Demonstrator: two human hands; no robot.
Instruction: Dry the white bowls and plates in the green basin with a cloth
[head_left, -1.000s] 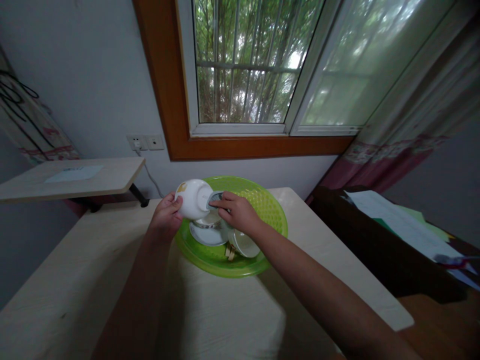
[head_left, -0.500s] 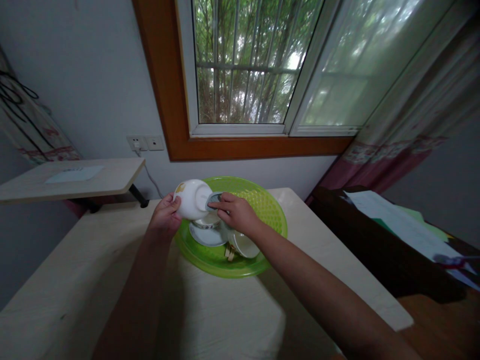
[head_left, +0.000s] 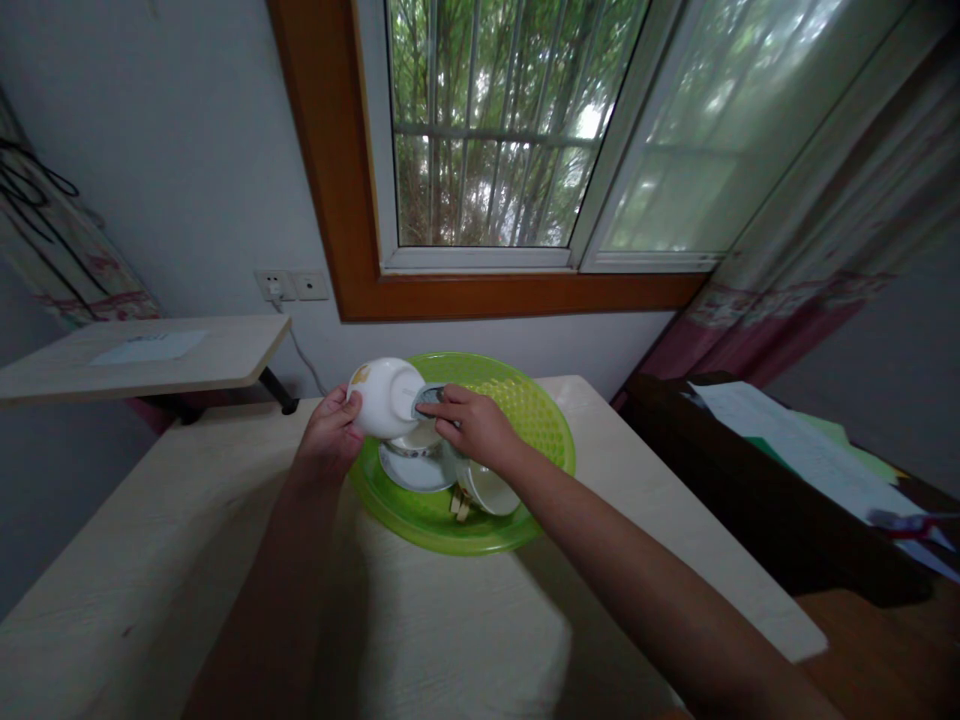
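Observation:
My left hand (head_left: 328, 435) grips a white bowl (head_left: 384, 396) by its rim, tipped on its side with the base turned right, above a round green basin (head_left: 525, 410) on the table. My right hand (head_left: 472, 425) presses a small grey pad (head_left: 427, 397) against the bowl's base, fingers closed on it. Under the hands lie a white plate (head_left: 412, 470), another white bowl (head_left: 489, 490) and some pale sticks (head_left: 457, 505) in the basin.
The basin stands on a light wooden table (head_left: 420, 620) by a window. A small side shelf (head_left: 150, 360) is at the left. A dark desk with papers (head_left: 795, 450) is at the right, beside a curtain.
Almost nothing differs. The bowl has shifted very slightly to the left in my left hand, and my right hand stays on its base.

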